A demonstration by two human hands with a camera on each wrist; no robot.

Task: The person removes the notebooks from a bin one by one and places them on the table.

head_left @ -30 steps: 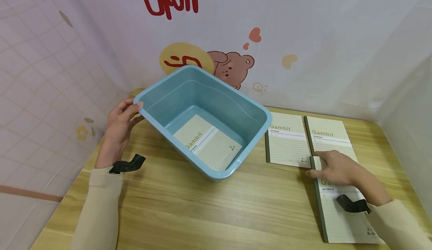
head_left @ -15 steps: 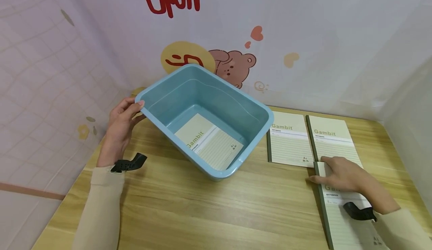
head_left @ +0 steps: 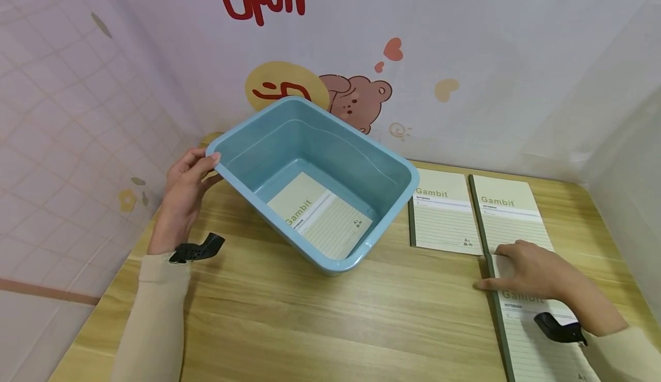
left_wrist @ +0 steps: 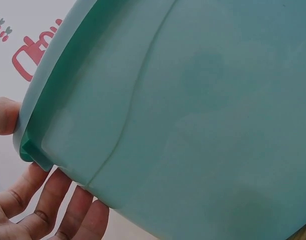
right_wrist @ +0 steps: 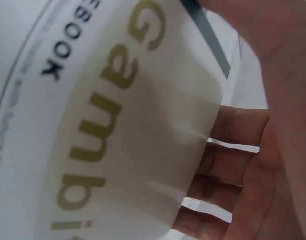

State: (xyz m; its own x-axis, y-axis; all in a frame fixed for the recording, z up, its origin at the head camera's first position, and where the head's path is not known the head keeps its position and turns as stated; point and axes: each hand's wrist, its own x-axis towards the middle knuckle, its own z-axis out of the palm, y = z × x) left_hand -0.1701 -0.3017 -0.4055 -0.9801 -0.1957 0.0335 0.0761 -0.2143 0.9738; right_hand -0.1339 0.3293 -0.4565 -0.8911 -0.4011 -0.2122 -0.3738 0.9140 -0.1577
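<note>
Wood-grain table (head_left: 330, 330), printed cloth (head_left: 490, 43) behind; left hand (head_left: 182, 195) pinches blue basin (head_left: 343, 161) at its left corner, thumb over rim, fingers beneath, one notebook (head_left: 321, 215) lying flat inside. Right hand (head_left: 539, 273) grips near-right notebook (head_left: 534, 347) by its top end, thumb at spine, fingers along top edge; two other notebooks (head_left: 446, 224) lie just beyond.

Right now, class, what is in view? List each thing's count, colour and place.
basin: one, blue, left of centre
notebook: one, cream, inside the basin
back notebooks: two, cream, back right
near notebook: one, cream, front right
table: one, wood-toned, beneath
backdrop: one, whitish with prints, behind table
wrist devices: two, black, one per wrist
sleeves: two, beige, forearms
left hand: one, bare, gripping basin's left corner
right hand: one, bare, at near notebook's far end
</note>
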